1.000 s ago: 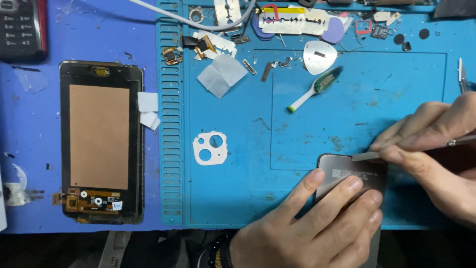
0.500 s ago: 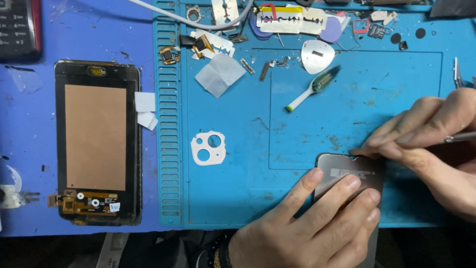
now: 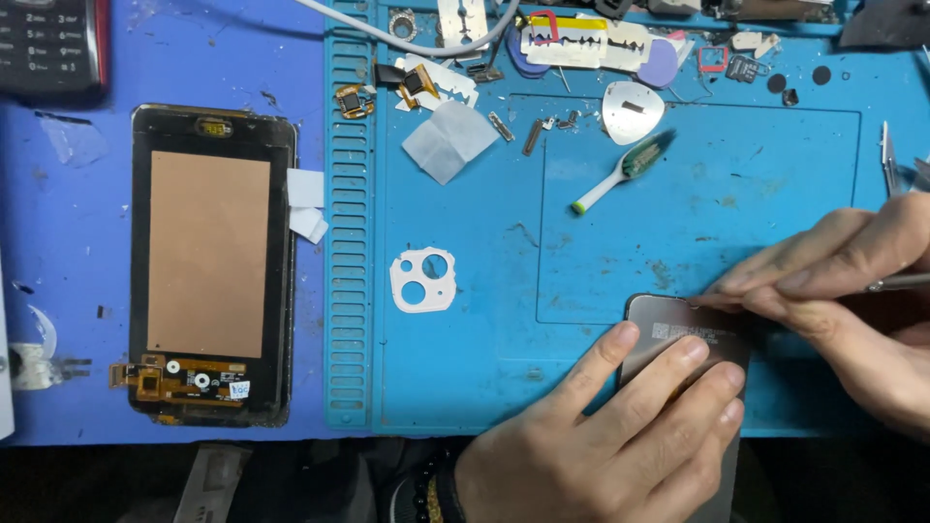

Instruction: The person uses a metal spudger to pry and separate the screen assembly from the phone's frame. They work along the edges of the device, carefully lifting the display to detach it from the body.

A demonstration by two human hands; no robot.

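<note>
At the lower right of the blue repair mat (image 3: 465, 387), the left hand (image 3: 601, 436) lies flat on a dark phone body (image 3: 678, 329), its fingers spread across the panel and pressing it down; the grip is a flat hold, not a clench. The right hand (image 3: 843, 291) comes in from the right edge, its grip pinched around a thin metal tool (image 3: 896, 283) whose tip meets the phone body's upper edge. The phone body sits inside the mat's recessed area, near the front edge of the worktop.

To the left of the hands, on the mat, lies a white camera-hole frame (image 3: 423, 280). Farther up are a green-and-white brush (image 3: 625, 170), a silver triangular pick (image 3: 627, 111), a folded piece of white paper (image 3: 450, 140), and small loose metal parts and flex pieces along the mat's top edge.

Well apart, on the darker blue worktop surface at the left, a display assembly (image 3: 211, 261) lies face down, showing a copper-coloured back and a flex connector at its lower end. Two small white pads (image 3: 306, 203) sit just beside its right edge. A keypad device (image 3: 48, 44) shows in the upper left corner.
</note>
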